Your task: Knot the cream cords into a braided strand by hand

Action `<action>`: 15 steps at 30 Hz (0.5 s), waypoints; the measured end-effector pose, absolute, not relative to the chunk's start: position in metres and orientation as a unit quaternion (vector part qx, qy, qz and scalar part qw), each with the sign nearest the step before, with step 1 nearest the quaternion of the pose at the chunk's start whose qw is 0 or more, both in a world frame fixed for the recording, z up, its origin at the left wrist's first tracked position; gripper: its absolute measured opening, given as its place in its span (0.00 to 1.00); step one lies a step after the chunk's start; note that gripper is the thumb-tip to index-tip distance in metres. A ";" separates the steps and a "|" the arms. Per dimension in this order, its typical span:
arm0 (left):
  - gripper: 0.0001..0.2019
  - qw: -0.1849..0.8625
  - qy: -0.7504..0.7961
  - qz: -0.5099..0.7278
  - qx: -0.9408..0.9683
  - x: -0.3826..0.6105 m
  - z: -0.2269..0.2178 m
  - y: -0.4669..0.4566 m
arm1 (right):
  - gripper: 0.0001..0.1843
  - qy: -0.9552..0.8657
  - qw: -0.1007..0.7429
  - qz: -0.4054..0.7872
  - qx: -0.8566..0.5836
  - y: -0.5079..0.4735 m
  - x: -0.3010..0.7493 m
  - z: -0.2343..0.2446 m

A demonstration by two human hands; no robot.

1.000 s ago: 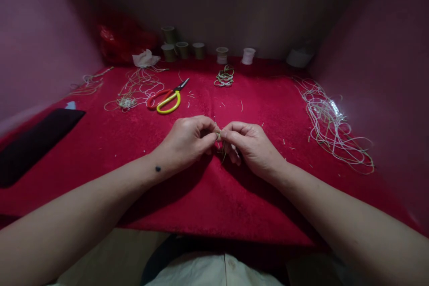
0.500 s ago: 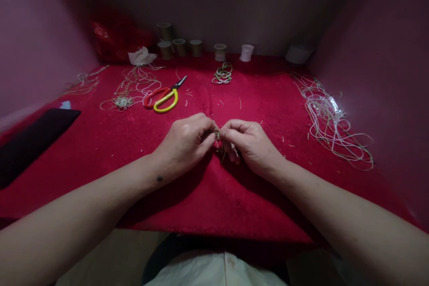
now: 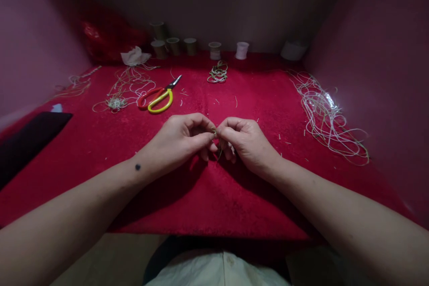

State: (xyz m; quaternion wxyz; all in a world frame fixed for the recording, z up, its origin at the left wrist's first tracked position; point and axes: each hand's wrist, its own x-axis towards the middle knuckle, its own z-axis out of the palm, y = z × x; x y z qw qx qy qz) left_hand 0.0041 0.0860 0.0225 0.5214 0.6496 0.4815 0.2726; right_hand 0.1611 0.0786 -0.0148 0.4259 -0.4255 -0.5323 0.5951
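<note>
Between my two hands, above the red cloth point(image 3: 187, 201), is a small piece of green and pale cord point(image 3: 220, 146), its loose ends hanging down. My left hand point(image 3: 187, 136) pinches it between thumb and index finger, the other fingers curled below. From the other side my right hand point(image 3: 243, 140) grips the same cord with thumb and forefinger. The fingertips nearly touch and hide most of the piece, so its knotting cannot be made out. Beyond my left hand lie the scissors point(image 3: 161, 98) with one red and one yellow handle, blades pointing away.
Thread spools point(image 3: 215, 51) stand along the back wall. A bundle of knotted cord point(image 3: 217, 73) lies before them. Tangled cords point(image 3: 116, 103) spread at left, more loose cords point(image 3: 330, 125) at right. A dark flat object point(image 3: 33, 143) rests at the left edge; a red plastic bag point(image 3: 107, 40) sits behind.
My left hand has turned, its wrist rolling so the thumb side shows more and the lower fingers show beneath. Both hands still hold the cord. The whole view has shifted slightly.
</note>
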 end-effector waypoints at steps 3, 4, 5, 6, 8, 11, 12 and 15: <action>0.01 0.526 0.478 0.280 0.645 0.005 0.023 0.085 | 0.10 -0.533 0.426 0.592 -0.429 0.079 0.161 -0.015; 0.03 0.522 0.476 0.285 0.648 0.005 0.023 0.085 | 0.10 -0.534 0.425 0.592 -0.428 0.079 0.161 -0.015; 0.04 0.516 0.473 0.290 0.653 0.005 0.023 0.085 | 0.10 -0.536 0.425 0.591 -0.428 0.079 0.161 -0.015; 0.06 0.510 0.469 0.294 0.658 0.005 0.022 0.085 | 0.10 -0.538 0.424 0.591 -0.427 0.079 0.161 -0.014; 0.08 0.500 0.467 0.297 0.666 0.005 0.022 0.085 | 0.10 -0.542 0.422 0.590 -0.425 0.079 0.161 -0.014; 0.08 0.486 0.474 0.300 0.670 0.004 0.021 0.086 | 0.10 -0.545 0.421 0.589 -0.423 0.078 0.161 -0.013; 0.08 0.478 0.479 0.304 0.671 0.004 0.021 0.087 | 0.10 -0.543 0.421 0.589 -0.425 0.078 0.161 -0.013; 0.06 0.430 0.494 0.333 0.679 0.003 0.020 0.088 | 0.10 -0.539 0.423 0.589 -0.428 0.078 0.160 -0.012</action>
